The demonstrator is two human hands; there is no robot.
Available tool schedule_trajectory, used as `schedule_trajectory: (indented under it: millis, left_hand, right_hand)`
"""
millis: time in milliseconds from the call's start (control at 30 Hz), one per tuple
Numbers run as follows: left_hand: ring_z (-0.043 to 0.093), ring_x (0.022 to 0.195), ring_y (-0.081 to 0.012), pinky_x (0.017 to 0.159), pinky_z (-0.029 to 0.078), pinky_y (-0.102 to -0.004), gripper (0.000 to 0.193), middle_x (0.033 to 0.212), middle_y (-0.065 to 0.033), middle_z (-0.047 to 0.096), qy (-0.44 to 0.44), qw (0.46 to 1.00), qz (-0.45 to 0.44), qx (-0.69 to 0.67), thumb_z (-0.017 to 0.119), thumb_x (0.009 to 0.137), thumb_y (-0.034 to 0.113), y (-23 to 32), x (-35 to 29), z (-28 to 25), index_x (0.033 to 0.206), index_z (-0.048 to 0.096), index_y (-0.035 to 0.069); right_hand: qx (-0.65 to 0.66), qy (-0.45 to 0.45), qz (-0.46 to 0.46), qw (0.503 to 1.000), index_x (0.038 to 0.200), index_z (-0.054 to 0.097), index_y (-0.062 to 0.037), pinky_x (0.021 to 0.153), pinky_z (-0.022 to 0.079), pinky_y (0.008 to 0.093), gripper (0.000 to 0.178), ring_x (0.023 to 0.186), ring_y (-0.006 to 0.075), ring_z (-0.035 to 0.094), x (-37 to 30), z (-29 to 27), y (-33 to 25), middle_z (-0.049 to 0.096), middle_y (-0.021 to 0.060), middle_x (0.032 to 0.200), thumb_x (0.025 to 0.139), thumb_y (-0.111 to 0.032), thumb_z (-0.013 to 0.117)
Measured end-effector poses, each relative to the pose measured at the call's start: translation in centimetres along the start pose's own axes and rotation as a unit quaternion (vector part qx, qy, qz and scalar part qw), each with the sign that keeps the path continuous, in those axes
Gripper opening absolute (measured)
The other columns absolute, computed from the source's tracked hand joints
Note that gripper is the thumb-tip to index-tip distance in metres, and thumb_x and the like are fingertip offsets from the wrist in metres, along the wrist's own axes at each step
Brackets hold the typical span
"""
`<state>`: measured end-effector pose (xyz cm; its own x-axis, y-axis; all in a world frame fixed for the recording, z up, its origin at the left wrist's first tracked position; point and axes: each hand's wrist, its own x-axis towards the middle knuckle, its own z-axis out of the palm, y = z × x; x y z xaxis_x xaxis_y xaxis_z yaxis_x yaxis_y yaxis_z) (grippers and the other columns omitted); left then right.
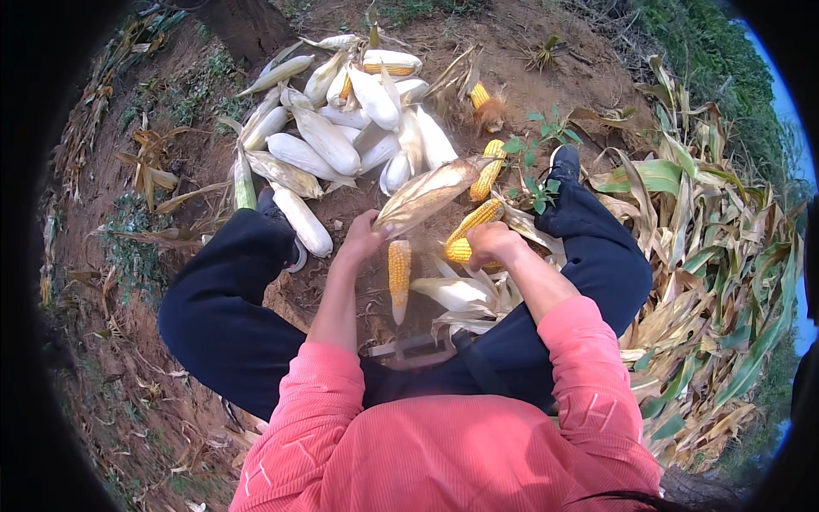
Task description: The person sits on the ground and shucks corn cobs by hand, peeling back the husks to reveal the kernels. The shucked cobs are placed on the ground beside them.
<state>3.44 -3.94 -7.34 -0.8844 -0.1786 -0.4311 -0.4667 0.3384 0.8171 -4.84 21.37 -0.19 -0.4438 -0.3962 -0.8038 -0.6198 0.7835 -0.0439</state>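
My left hand [364,239] is closed round the near end of an ear of corn in a dry brown husk [431,194], which slants up to the right. My right hand [496,245] has its fingers curled in beside bare yellow ears of corn [474,222]; whatever lies within its fingers is hidden. Another bare ear [488,171] lies just beyond. Between my forearms a paler bare ear [399,280] points toward me. Right of it are loose pale husks [456,293].
A heap of ears in whitish husks [328,141] covers the ground beyond my left foot. Dry leaves and stalks [682,256] are piled along the right. A small green plant [539,194] grows by my right shoe [564,164]. At the upper left stands a tree trunk [245,30].
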Motion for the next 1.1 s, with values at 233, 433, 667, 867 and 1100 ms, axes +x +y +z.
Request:
schedule_trajectory:
  millis: [233, 433, 667, 867, 1100]
  left_hand:
    - [0.058, 0.093, -0.0139, 0.084, 0.046, -0.0278, 0.033, 0.102, -0.0104, 0.063, 0.082, 0.96, 0.127, -0.234, 0.063, 0.086, 0.009, 6.5, -2.2, 0.5, 0.115, 0.053, -0.003]
    - [0.056, 0.098, -0.0132, 0.087, 0.045, -0.0279, 0.036, 0.109, -0.0093, 0.06, 0.083, 0.939, 0.135, -0.304, 0.061, 0.088, 0.003, 6.5, -3.8, 6.7, 0.121, 0.046, 0.0]
    - [0.059, 0.102, -0.022, 0.088, 0.048, -0.0338, 0.062, 0.112, -0.0162, 0.06, -0.044, 0.985, 0.123, -0.115, 0.073, 0.082, 0.025, 9.7, -4.3, 5.3, 0.13, 0.045, -0.001]
    - [0.048, 0.121, -0.0231, 0.1, 0.041, -0.0346, 0.07, 0.133, -0.0163, 0.049, 0.018, 0.92, 0.222, -0.322, 0.069, 0.086, 0.03, 14.2, -3.2, 2.8, 0.141, 0.037, 0.001]
    - [0.056, 0.101, -0.0141, 0.09, 0.044, -0.0278, 0.047, 0.115, -0.0089, 0.06, 0.077, 0.845, 0.215, -0.484, 0.058, 0.094, 0.029, 16.4, -4.1, 1.1, 0.127, 0.052, -0.004]
  right_hand:
    - [0.496, 0.349, -0.108, 0.788, 0.119, 0.051, 0.0021, 0.095, 0.044, 0.0416, 0.06, 0.118, 0.0306, 0.05, 0.2, -3.8, 1.0, 0.055, 0.0206, 0.12, 0.08, -0.039, 0.069]
    - [0.81, 0.293, -0.226, 0.454, 0.133, 0.035, 0.0047, 0.093, 0.045, 0.0379, 0.071, 0.113, 0.0234, 0.053, -2.2, -6.2, -0.2, 0.05, 0.0162, 0.126, 0.086, -0.037, 0.067]
    - [0.764, 0.417, -0.171, 0.462, 0.122, 0.049, 0.0013, 0.088, 0.046, 0.032, 0.05, 0.099, 0.0181, 0.058, -0.5, -3.6, 1.9, 0.06, 0.0119, 0.111, 0.087, -0.028, 0.068]
    - [0.6, 0.415, -0.231, 0.644, 0.127, 0.045, 0.0031, 0.092, 0.045, 0.0359, 0.058, 0.103, 0.0259, 0.06, -5.0, -4.4, -2.0, 0.061, 0.0183, 0.114, 0.085, -0.028, 0.068]
    - [0.474, 0.4, -0.203, 0.758, 0.132, 0.038, 0.0019, 0.096, 0.043, 0.0402, 0.066, 0.112, 0.0363, 0.056, -6.0, -3.2, -4.5, 0.055, 0.025, 0.121, 0.082, -0.028, 0.069]
